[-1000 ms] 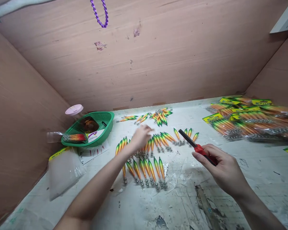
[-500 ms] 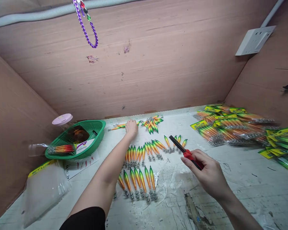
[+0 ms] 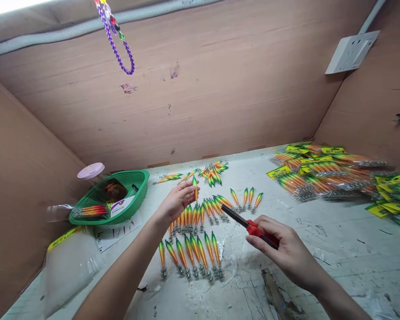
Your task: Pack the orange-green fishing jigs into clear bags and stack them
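Observation:
My left hand (image 3: 177, 201) is closed on one green-orange squid lure (image 3: 195, 187), held upright above the rows of lures (image 3: 200, 213) laid on the table. My right hand (image 3: 283, 253) grips a red-and-black lighter-like tool (image 3: 250, 226), its black tip pointing left toward the lures. A front row of several lures (image 3: 193, 251) lies closer to me. A loose heap of lures (image 3: 211, 172) sits by the back wall.
A green basket (image 3: 133, 206) with a bagged lure pack and a pink-lidded jar (image 3: 90, 170) stands at left. A stack of clear bags (image 3: 70, 262) lies in front of it. Packaged lures (image 3: 323, 173) pile at right. A purple cord (image 3: 115, 40) hangs above.
My left hand reached to the back heap, then drew back toward me with one lure in it. My right hand with the tool shifted slightly left and down.

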A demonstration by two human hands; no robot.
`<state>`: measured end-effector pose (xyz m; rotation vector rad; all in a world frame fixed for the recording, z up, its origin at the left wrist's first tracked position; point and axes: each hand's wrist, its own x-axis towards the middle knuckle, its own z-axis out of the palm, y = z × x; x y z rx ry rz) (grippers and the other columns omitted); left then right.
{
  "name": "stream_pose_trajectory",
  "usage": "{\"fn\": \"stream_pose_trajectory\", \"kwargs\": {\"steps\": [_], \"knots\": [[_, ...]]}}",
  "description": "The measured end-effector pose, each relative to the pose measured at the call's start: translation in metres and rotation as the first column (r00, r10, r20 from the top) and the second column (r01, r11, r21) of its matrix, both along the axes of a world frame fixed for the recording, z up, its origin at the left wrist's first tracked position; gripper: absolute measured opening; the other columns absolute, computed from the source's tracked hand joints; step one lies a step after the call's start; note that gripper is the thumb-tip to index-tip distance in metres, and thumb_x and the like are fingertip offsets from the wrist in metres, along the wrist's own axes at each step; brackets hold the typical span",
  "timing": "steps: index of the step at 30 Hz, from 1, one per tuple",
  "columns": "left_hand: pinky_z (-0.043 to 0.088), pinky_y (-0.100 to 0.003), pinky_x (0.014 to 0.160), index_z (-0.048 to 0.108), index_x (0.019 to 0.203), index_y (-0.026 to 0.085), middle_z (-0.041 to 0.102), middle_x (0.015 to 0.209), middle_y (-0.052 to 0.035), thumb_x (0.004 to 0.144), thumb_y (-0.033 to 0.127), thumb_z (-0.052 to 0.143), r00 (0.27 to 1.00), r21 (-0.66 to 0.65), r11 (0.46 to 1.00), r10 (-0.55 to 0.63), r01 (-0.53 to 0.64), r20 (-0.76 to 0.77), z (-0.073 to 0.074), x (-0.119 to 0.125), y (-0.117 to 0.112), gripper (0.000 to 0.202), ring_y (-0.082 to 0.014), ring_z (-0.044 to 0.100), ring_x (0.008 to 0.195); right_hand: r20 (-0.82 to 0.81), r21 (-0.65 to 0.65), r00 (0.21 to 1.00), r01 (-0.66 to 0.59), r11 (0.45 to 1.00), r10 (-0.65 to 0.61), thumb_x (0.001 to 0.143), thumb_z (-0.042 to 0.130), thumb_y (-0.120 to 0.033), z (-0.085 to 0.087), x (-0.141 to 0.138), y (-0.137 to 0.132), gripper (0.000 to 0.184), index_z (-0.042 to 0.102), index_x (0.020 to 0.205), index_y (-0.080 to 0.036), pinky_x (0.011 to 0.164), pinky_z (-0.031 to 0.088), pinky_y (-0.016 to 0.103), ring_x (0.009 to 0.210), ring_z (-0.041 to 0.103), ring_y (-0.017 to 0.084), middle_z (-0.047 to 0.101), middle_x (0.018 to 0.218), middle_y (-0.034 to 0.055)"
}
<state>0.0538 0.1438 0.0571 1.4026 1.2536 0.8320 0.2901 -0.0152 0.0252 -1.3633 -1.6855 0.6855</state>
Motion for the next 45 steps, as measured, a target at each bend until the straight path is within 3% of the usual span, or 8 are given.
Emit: {"fn": "stream_pose_trajectory", "kwargs": {"steps": [4,7,12,21,26,32,39,45], "knots": [[0.054,-0.025,0.075,0.068,0.098,0.013,0.073,0.091,-0.0099,0.074,0.030,0.076,0.968,-0.155,0.983,-0.053,0.093,0.245,0.011,-0.010,-0.055,0.031,-0.0135,0.067,0.076,-0.027,-0.075,0.977,-0.214,0.974,0.213,0.092,0.054,-0.045,0.010,-0.004,-0.006,0.035,0.054,0.067,-0.020,0.059,0.042,0.025,0.065,0.053,0.014,0.054,0.072,0.0008],[0.051,-0.024,0.074,0.069,0.093,0.012,0.072,0.088,-0.0077,0.066,0.025,0.082,0.894,-0.248,0.954,-0.043,0.169,0.445,0.014,-0.014,-0.074,0.033,-0.0122,0.065,0.075,-0.006,-0.086,0.954,-0.298,0.951,0.298,0.092,0.056,-0.041,0.014,-0.006,-0.010,0.032,0.056,0.067,-0.020,0.059,0.041,0.025,0.064,0.053,0.014,0.056,0.072,0.0011],[0.049,-0.023,0.070,0.068,0.090,0.013,0.068,0.085,-0.0035,0.062,0.022,0.086,0.866,-0.280,0.947,0.007,0.155,0.500,0.011,-0.016,-0.081,0.035,-0.0106,0.062,0.073,0.019,-0.097,0.937,-0.347,0.933,0.350,0.092,0.056,-0.039,0.014,-0.009,-0.010,0.030,0.057,0.068,-0.020,0.059,0.043,0.026,0.064,0.054,0.014,0.057,0.072,0.0020],[0.051,-0.021,0.065,0.068,0.094,0.012,0.066,0.082,-0.0020,0.064,0.022,0.086,0.866,-0.237,0.944,-0.088,0.231,0.492,0.009,-0.014,-0.085,0.036,-0.0092,0.062,0.070,0.045,-0.128,0.929,-0.360,0.924,0.368,0.093,0.055,-0.039,0.010,-0.009,-0.010,0.030,0.056,0.069,-0.020,0.061,0.043,0.025,0.065,0.054,0.013,0.056,0.074,0.0011],[0.058,-0.023,0.065,0.059,0.094,0.017,0.067,0.075,0.0021,0.061,0.012,0.086,0.802,-0.322,0.941,0.112,0.104,0.586,0.004,-0.016,-0.093,0.043,-0.0119,0.068,0.063,-0.008,-0.080,0.972,-0.235,0.969,0.235,0.093,0.053,-0.042,0.007,-0.005,-0.006,0.034,0.054,0.067,-0.020,0.061,0.044,0.026,0.067,0.055,0.015,0.055,0.073,0.0018],[0.057,-0.015,0.068,0.061,0.083,0.013,0.070,0.077,-0.0026,0.071,0.013,0.081,0.662,-0.557,0.828,0.453,-0.063,0.598,-0.009,-0.012,-0.119,0.023,-0.0091,0.069,0.070,0.016,-0.063,0.967,-0.251,0.966,0.253,0.092,0.055,-0.040,0.011,-0.009,-0.009,0.031,0.056,0.068,-0.021,0.060,0.045,0.026,0.066,0.056,0.015,0.056,0.072,0.0020],[0.048,-0.021,0.057,0.063,0.095,0.015,0.065,0.072,0.0002,0.072,0.042,0.081,0.769,-0.397,0.893,0.097,0.213,0.632,-0.025,-0.010,-0.150,0.039,-0.0091,0.061,0.057,0.077,-0.043,0.951,-0.297,0.954,0.300,0.092,0.056,-0.034,0.006,-0.020,-0.014,0.027,0.056,0.069,-0.020,0.062,0.046,0.025,0.068,0.058,0.014,0.060,0.075,0.0029],[0.038,-0.020,0.058,0.064,0.101,0.017,0.060,0.075,0.0008,0.084,0.041,0.070,0.767,-0.310,0.935,0.070,0.173,0.638,-0.030,-0.013,-0.155,0.030,-0.0059,0.052,0.057,0.122,-0.067,0.947,-0.290,0.955,0.297,0.093,0.055,-0.036,0.003,-0.018,-0.013,0.028,0.057,0.071,-0.020,0.062,0.046,0.025,0.070,0.058,0.015,0.061,0.077,0.0041]]}}
